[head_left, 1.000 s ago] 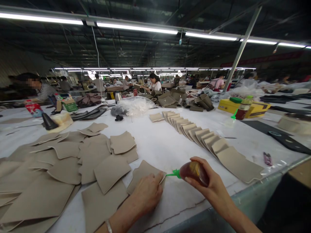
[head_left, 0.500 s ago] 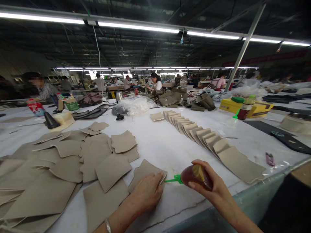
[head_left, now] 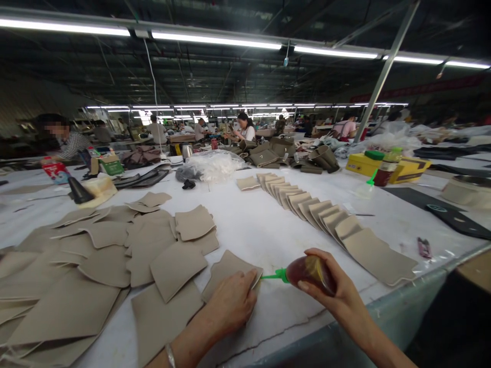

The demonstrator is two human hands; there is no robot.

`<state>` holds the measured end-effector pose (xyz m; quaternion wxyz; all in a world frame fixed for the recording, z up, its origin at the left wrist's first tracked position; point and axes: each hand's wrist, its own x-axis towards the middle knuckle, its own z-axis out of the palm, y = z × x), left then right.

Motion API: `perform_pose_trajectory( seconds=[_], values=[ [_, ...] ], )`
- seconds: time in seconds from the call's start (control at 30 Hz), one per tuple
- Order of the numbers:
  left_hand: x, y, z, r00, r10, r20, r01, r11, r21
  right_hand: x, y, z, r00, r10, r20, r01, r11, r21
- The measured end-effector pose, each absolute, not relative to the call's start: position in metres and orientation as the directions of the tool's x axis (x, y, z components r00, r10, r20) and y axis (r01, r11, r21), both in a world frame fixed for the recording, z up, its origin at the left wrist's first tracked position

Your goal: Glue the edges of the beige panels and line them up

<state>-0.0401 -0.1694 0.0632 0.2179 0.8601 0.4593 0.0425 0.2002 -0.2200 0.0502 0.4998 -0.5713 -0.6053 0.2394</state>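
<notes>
My right hand is wrapped round a squeeze bottle of amber-brown liquid, held on its side. Its thin green nozzle points left, and the tip meets the right edge of a taupe leather-like piece. Over that piece lies my left hand, its fingers closed on the edge near the nozzle; part of the piece is hidden below the hand. Left of it a spread of loose taupe pieces overlaps. Beyond my right hand, a fanned row of similar pieces runs away from me.
A small pink-handled tool lies near the table's front edge. Farther right are a black sheet, a yellow box and another bottle. Clear plastic bags and dark bags lie at the back. Other people work at tables beyond.
The nozzle tip has shifted slightly up along the piece's right edge, and the bottle has tilted a little. My left hand stays on the piece.
</notes>
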Motion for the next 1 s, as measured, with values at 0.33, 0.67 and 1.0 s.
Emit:
perform_pose_trajectory(
  seconds=[0.33,0.67,1.0],
  values=[
    [-0.043,-0.169,0.061,0.579,0.808,-0.107,0.759,-0.487,0.433,0.195,-0.228,0.05,0.073,0.983,0.167,0.28,0.141,-0.95],
    [-0.046,-0.168,0.056,0.578,0.812,-0.082,0.746,-0.486,0.455,0.19,-0.236,0.05,0.061,0.986,0.157,0.252,0.137,-0.958],
    [-0.046,-0.17,0.056,0.564,0.822,-0.08,0.743,-0.463,0.482,0.183,-0.25,0.047,0.072,0.991,0.117,0.188,0.102,-0.977]
  ],
)
